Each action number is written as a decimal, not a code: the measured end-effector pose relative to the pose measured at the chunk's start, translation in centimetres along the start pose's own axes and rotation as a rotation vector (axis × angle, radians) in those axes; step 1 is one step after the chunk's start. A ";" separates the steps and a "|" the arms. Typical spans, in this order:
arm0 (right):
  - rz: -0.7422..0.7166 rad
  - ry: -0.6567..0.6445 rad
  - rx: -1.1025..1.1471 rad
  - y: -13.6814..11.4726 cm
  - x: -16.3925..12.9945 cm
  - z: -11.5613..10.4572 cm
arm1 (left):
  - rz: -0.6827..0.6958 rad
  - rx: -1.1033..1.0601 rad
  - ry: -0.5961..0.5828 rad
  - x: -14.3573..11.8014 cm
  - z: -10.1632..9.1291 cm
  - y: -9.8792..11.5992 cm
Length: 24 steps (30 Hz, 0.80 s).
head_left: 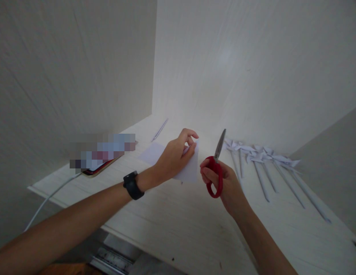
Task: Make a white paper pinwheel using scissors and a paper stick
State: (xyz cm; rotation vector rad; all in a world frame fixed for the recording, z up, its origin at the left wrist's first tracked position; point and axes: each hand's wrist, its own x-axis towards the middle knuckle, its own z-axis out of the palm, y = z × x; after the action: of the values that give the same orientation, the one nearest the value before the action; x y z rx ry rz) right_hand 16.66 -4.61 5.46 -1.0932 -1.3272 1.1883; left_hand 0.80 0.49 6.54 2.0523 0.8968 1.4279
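Observation:
My left hand (175,154), with a black watch on its wrist, pinches a white sheet of paper (192,168) and holds it up above the pale wooden table (178,217). Just to its right, my right hand (222,182) grips red-handled scissors (215,168), whose blades are together and point up and away. The blade tips stand a little right of the paper and are not touching it. Another pale sheet (151,152) lies flat on the table behind my left hand.
Several white paper pinwheels on rolled paper sticks (264,160) lie in a row at the right. A phone (100,166) with a white cable (48,198) lies at the left edge. A thin paper stick (160,130) lies near the back corner. Walls close in behind and left.

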 end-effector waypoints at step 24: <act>-0.013 -0.046 -0.043 -0.2 -0.4 0.2 | -0.104 -0.214 0.022 -0.1 0.3 -0.5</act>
State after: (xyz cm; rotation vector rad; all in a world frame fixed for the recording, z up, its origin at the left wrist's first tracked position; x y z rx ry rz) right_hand 16.44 -5.04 5.65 -1.0924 -1.3991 1.1865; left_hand 0.97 0.78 6.01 1.8106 0.8093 1.4278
